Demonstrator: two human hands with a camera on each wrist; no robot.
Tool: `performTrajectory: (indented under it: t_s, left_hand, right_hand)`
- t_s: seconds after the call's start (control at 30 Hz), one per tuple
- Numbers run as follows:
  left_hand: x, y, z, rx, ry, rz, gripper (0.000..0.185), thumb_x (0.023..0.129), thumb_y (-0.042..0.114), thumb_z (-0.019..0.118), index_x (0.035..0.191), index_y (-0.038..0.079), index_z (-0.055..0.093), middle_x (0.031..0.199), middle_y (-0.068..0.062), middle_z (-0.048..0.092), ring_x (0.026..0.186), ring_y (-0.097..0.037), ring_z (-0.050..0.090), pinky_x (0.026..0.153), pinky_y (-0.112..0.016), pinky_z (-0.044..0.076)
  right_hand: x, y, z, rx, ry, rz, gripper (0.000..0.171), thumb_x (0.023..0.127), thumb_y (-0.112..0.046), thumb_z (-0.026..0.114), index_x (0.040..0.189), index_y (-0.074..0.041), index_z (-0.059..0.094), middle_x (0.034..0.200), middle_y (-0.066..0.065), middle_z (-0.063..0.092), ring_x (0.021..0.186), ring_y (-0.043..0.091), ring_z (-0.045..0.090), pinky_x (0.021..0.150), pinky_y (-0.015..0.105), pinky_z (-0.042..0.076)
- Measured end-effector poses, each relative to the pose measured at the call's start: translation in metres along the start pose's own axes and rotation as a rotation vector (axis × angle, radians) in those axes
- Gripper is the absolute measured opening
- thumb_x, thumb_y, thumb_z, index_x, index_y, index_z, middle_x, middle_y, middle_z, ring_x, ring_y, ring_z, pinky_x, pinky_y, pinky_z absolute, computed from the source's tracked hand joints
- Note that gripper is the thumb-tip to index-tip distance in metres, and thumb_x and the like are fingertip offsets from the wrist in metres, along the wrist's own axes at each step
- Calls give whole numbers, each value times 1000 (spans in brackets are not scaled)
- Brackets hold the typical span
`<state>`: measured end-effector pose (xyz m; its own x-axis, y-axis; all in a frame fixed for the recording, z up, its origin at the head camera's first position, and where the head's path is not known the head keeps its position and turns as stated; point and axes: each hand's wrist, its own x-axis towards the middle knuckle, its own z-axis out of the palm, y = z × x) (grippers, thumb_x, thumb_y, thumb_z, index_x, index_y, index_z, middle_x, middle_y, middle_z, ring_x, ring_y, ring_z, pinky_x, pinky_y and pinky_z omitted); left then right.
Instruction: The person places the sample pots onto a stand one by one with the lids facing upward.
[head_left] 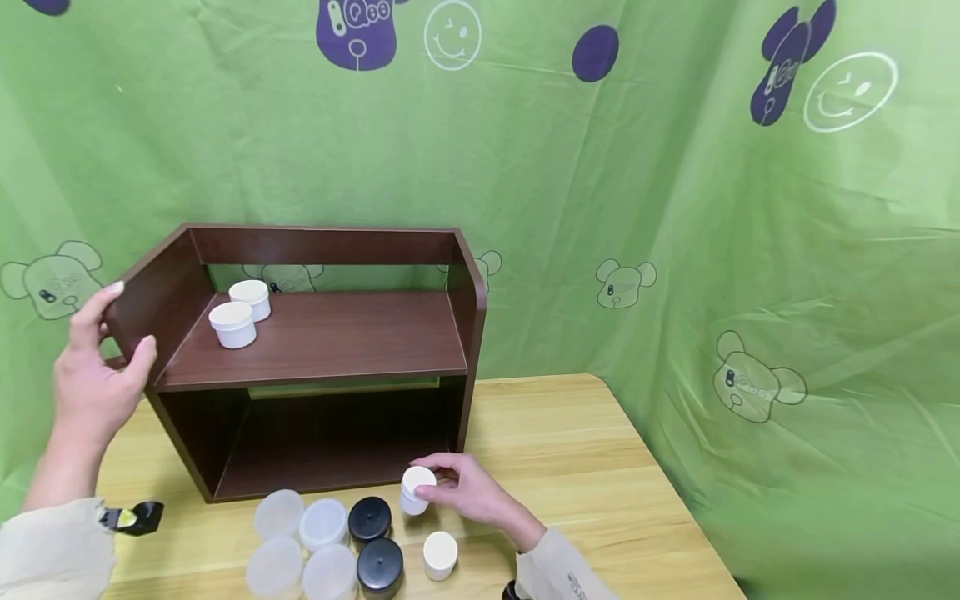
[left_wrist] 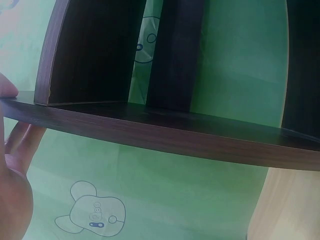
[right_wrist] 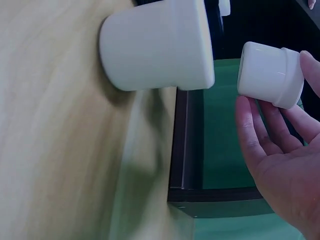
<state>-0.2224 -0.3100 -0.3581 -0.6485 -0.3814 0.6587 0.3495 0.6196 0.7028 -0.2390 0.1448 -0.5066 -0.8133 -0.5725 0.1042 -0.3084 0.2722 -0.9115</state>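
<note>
At the lower right front of the brown shelf [head_left: 352, 335], I'm watching my right hand [head_left: 474, 493] pinching a small white jar [head_left: 413, 497], thumb and fingers parted only to its width; my left hand [head_left: 92, 379] is gripping the shelf's left side panel [head_left: 174, 296].

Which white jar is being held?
The small white jar in the right hand; its twin stands on the table, two wider jars on the upper shelf.

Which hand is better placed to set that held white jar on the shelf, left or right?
Probably the right hand: it holds the white jar, just in front of the shelf. The left hand is occupied, gripping the shelf's left side.
</note>
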Motion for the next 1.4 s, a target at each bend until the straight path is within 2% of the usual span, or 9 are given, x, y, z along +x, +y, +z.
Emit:
performTrajectory:
  t_s: [0.27,0.47,0.67,0.9,1.07,1.3,1.4]
  left_hand:
    - [-1,0,0,-4,-4,-6,69,91,6,68,154,24,44,144,-25,58,103,17,50,71,7,44]
    - [0,0,0,-7,5,20,69,91,5,68,153,23,45,145,-19,59,106,16,50,72,7,43]
    - [0,0,1,-15,7,13,69,91,5,68,153,23,45,142,-19,61,105,16,50,72,7,44]
    - [0,-2,1,-6,15,26,69,90,5,68,153,24,46,138,-9,63,105,17,50,73,8,43]
    - [0,-2,1,-10,11,23,69,90,5,69,153,24,46,132,-4,64,103,16,50,72,7,44]
    - [0,-1,0,-21,17,22,69,90,5,69,152,24,46,124,15,60,101,15,51,72,7,45]
    - [0,-2,1,-19,12,16,69,90,5,69,153,24,46,126,11,61,102,15,51,72,7,44]
  right_hand:
    - [2,-12,-1,2,-4,-26,39,95,-11,74,132,1,68,124,18,71,100,2,66,92,19,59]
    - [5,-20,0,4,3,-49,41,95,-10,74,133,3,67,123,19,71,99,1,65,90,22,61]
    - [8,-30,-1,8,7,-62,40,94,-10,75,133,0,67,123,19,70,99,3,65,89,22,62]
    - [10,-43,-5,10,26,-80,42,94,-10,75,134,1,66,123,19,70,98,3,65,87,21,61]
    - [11,-51,-8,16,35,-97,43,94,-9,75,134,2,66,123,20,69,97,2,66,88,24,62]
    - [16,-63,-11,34,35,-158,41,95,-8,73,134,4,65,120,22,69,94,2,66,84,21,62]
    - [17,-70,-12,29,45,-187,40,95,-8,73,133,3,66,119,22,69,93,2,66,83,21,62]
